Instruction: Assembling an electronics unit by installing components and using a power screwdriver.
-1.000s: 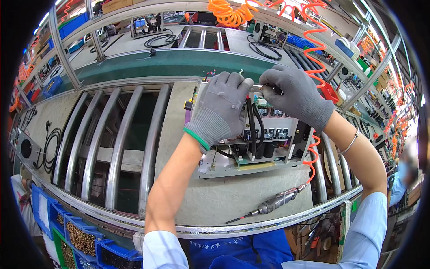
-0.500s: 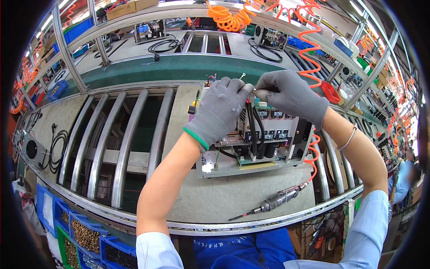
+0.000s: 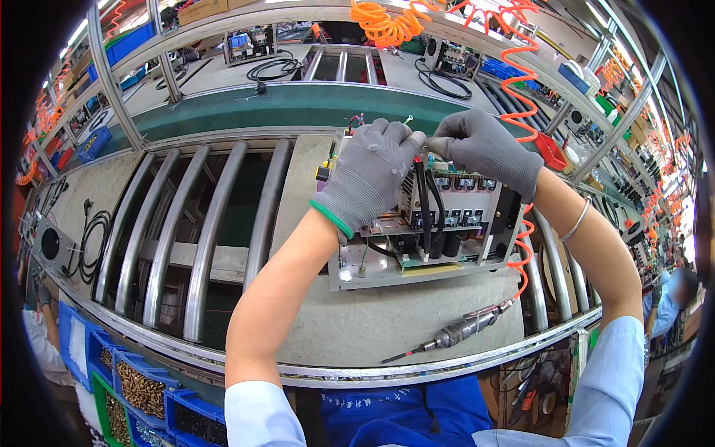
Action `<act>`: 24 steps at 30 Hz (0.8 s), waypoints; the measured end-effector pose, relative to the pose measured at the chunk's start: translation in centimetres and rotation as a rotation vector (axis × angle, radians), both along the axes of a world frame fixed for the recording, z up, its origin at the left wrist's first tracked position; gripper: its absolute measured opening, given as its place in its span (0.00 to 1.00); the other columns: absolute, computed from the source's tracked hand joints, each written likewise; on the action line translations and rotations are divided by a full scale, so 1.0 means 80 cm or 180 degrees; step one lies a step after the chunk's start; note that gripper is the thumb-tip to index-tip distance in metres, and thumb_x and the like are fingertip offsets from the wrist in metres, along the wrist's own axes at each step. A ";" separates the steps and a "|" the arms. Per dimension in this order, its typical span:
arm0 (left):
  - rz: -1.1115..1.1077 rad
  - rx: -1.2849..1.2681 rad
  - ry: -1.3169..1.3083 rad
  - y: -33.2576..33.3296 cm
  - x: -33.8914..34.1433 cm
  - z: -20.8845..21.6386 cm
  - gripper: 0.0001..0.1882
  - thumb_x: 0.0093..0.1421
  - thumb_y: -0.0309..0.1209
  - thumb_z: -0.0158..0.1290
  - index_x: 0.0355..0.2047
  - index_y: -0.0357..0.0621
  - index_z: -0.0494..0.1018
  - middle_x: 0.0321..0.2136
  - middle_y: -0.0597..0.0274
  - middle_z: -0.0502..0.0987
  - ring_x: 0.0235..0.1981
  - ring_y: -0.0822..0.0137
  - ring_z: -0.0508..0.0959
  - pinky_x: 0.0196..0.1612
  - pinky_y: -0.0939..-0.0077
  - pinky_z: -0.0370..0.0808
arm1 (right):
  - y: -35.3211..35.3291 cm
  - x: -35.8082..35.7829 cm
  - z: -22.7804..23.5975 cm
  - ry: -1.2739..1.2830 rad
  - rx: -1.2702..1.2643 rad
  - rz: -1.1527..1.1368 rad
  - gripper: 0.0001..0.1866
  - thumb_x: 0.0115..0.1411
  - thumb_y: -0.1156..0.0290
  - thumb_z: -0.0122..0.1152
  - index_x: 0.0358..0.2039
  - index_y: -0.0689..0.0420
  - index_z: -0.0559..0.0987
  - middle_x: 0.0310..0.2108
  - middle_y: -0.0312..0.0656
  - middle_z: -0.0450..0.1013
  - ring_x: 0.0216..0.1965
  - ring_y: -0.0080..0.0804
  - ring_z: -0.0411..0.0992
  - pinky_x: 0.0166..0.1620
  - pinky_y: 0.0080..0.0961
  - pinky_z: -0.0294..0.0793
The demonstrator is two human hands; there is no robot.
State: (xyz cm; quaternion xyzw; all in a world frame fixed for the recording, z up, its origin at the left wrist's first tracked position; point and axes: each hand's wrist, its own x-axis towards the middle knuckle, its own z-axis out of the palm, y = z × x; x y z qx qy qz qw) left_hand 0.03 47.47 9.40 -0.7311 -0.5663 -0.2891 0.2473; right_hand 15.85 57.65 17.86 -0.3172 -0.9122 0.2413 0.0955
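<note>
An open metal chassis [image 3: 365, 277] with circuit boards and heat sinks stands on a grey board. My left hand [image 3: 376, 167], in a grey glove with a green cuff, reaches over its left part, fingers closed at the upper end of the black cables [image 3: 430, 212]. My right hand [image 3: 488, 153], also gloved in grey, pinches beside the left fingertips. What lies in that pinch is hidden. The cables hang down in front of the boards. A wire with a ring terminal [image 3: 408, 119] sticks up behind the left hand. Nearer me lies a pneumatic screwdriver [image 3: 465, 328], apart from both hands.
Steel rollers [image 3: 212, 238] run left of the board. Blue bins of screws [image 3: 141, 391] stand at lower left. A coiled orange air hose [image 3: 518, 82] hangs at right, above a red tray [image 3: 550, 153]. Behind runs a green conveyor belt [image 3: 298, 104]. Other people stand at both sides.
Both hands stay together over the chassis, with the right hand slightly lower. The view has shifted a little. Another person's arm now shows at the far left.
</note>
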 end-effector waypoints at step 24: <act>0.0063 0.0063 0.0110 0.000 0.003 0.001 0.26 0.44 0.24 0.58 0.47 0.42 0.69 0.41 0.54 0.72 0.42 0.54 0.71 0.48 0.64 0.71 | 0.007 -0.010 0.013 -0.0224 -0.0412 0.0180 0.19 0.59 0.56 0.61 0.23 0.62 0.78 0.16 0.32 0.69 0.15 0.15 0.66 0.19 0.13 0.66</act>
